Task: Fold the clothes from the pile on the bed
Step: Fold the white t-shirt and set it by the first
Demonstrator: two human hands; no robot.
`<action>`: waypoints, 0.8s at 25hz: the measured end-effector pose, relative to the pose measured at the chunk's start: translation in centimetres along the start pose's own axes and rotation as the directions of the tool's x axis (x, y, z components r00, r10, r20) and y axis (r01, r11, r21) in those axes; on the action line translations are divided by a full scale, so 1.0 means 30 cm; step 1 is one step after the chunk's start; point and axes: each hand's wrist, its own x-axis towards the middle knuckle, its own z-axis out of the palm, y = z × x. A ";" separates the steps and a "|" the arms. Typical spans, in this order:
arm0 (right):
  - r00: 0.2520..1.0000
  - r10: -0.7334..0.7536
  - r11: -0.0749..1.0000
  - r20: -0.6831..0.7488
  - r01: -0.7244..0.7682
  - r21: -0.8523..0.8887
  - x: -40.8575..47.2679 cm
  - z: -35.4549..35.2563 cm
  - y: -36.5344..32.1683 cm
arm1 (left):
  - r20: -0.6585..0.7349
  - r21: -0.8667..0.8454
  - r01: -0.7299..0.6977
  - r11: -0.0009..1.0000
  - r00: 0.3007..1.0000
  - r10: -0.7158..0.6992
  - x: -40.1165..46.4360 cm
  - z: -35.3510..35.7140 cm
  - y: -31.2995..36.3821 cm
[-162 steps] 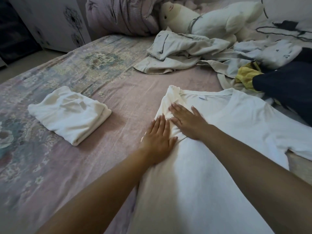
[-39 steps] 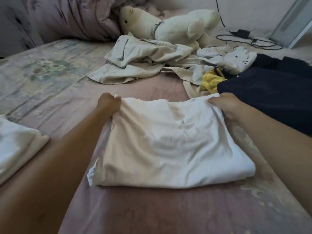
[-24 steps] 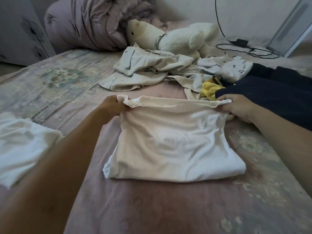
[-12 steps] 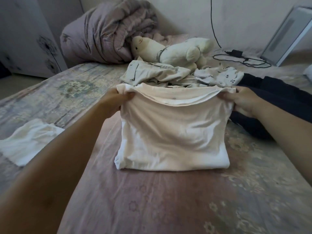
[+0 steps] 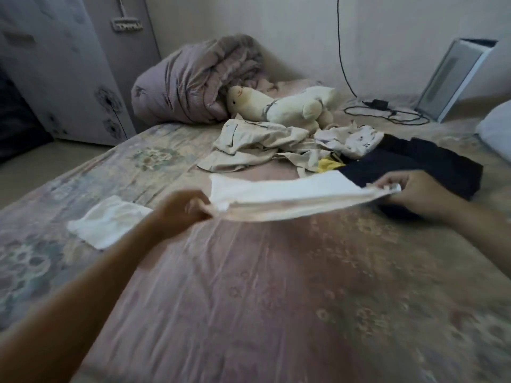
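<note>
Pinching opposite ends, the left hand [image 5: 181, 210] and right hand [image 5: 414, 193] hold a soft, folded white T-shirt [image 5: 284, 193] flat and taut above the wrinkled floral bedsheet [image 5: 249, 299].

At frame centre we hold a folded white cotton shirt [image 5: 279, 193] flat above the pink floral bedsheet [image 5: 249, 299], our left hand [image 5: 184, 210] and right hand [image 5: 414, 192] pinching its near corners; the crumpled clothes pile [image 5: 290, 145] lies behind.

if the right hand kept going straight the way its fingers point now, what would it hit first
Probably nothing beyond the white shirt it already pinches: the right hand points leftward along the shirt toward the left hand. Depth is unclear.
</note>
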 end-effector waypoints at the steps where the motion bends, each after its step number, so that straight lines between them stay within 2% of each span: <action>1: 0.999 -0.012 0.997 0.049 0.016 -0.070 -0.101 0.057 0.068 | 0.045 0.130 -0.069 0.989 0.997 0.064 -0.121 0.071 -0.054; 3: 0.988 -0.092 0.959 0.127 0.122 -0.254 -0.290 0.197 0.236 | 0.201 0.261 -0.175 0.949 0.972 0.124 -0.379 0.233 -0.172; 5: 0.959 -0.167 0.878 0.229 0.251 -0.408 -0.454 0.323 0.413 | 0.264 0.355 -0.290 0.889 0.943 0.202 -0.591 0.359 -0.266; 7: 0.932 -0.237 0.789 0.275 0.350 -0.505 -0.528 0.362 0.513 | 0.245 0.397 -0.316 0.862 0.941 0.233 -0.651 0.371 -0.275; 11: 0.937 -0.272 0.750 0.219 0.349 -0.562 -0.431 0.373 0.362 | 0.118 0.458 -0.304 0.835 0.952 0.282 -0.481 0.296 -0.144; 13: 0.963 -0.220 0.762 0.157 0.270 -0.588 -0.316 0.461 0.211 | 0.048 0.494 -0.195 0.847 0.979 0.197 -0.324 0.351 -0.043; 15: 0.983 -0.101 0.760 0.155 0.177 -0.625 -0.211 0.590 0.107 | 0.090 0.533 -0.023 0.846 0.996 -0.029 -0.170 0.462 0.035; 16: 0.981 -0.021 0.730 0.191 0.145 -0.668 -0.163 0.652 0.100 | 0.129 0.592 0.048 0.805 0.980 -0.153 -0.119 0.520 0.042; 18: 0.967 0.093 0.678 0.239 0.114 -0.727 -0.103 0.733 0.152 | 0.163 0.689 0.102 0.718 0.943 -0.290 -0.093 0.620 -0.012; 20: 0.944 0.204 0.656 0.258 0.064 -0.752 -0.091 0.753 0.251 | 0.205 0.685 0.171 0.708 0.887 -0.413 -0.124 0.673 -0.100</action>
